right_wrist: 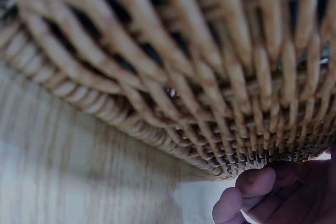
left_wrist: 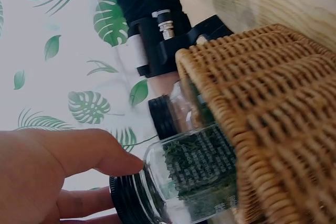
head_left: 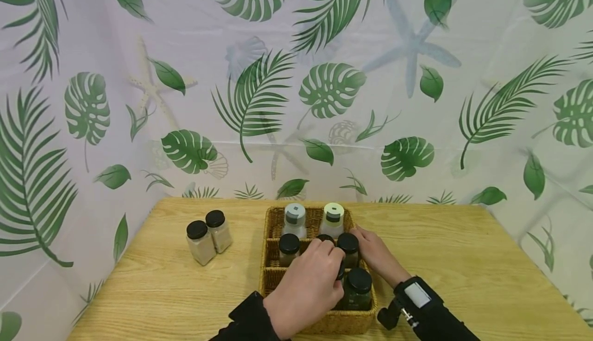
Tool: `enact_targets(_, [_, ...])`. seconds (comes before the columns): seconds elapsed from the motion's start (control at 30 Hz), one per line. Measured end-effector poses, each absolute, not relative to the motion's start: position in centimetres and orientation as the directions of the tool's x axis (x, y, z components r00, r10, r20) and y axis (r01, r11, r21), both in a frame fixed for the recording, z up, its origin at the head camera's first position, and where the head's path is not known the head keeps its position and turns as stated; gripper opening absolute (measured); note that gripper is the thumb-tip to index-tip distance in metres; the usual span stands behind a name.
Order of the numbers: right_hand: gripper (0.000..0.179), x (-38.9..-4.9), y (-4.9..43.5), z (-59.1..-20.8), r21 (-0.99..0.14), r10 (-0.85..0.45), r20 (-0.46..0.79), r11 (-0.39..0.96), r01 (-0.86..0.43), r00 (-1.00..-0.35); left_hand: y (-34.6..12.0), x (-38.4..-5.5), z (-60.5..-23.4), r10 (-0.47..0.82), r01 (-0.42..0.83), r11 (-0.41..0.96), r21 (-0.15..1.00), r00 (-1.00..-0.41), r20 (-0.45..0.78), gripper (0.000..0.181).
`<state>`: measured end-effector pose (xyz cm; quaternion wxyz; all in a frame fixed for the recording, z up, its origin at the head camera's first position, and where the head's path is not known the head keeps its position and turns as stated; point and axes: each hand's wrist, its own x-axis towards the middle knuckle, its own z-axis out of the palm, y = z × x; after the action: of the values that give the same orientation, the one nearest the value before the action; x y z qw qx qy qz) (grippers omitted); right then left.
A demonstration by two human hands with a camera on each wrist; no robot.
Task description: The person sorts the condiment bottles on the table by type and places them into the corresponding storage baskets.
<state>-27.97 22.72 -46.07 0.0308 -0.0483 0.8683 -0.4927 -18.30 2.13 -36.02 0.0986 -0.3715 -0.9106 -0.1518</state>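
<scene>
My left hand (head_left: 308, 284) pinches the black lid of a glass jar (left_wrist: 197, 163) of dried green herbs, its base inside the front compartment of a woven basket (head_left: 340, 324). In the head view this hand hides most of that jar. To its right stands another black-lidded jar (head_left: 358, 289) in the same compartment. My right hand (head_left: 377, 256) grips the basket's right side near the middle compartment; in the right wrist view its fingers (right_wrist: 257, 182) lie against the woven wall.
Black-lidded jars, including one at the left (head_left: 289, 251) and one at the right (head_left: 348, 251), fill the middle compartment. Two white-topped bottles (head_left: 295, 220) stand in the back one. Two jars of pale powder (head_left: 202, 246) sit on the wooden table (head_left: 153, 289) at left. A leaf-patterned cloth (head_left: 278, 99) hangs behind.
</scene>
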Motion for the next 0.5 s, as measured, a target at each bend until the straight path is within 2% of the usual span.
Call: enact_targets(0.5, [0.041,-27.8,22.7,-45.7,-0.861,-0.131,0.0,0.505,-0.066,-0.991,2.5,-18.5,-38.4,0.657,0.704,0.684,0.19,-0.708,0.257,0.027])
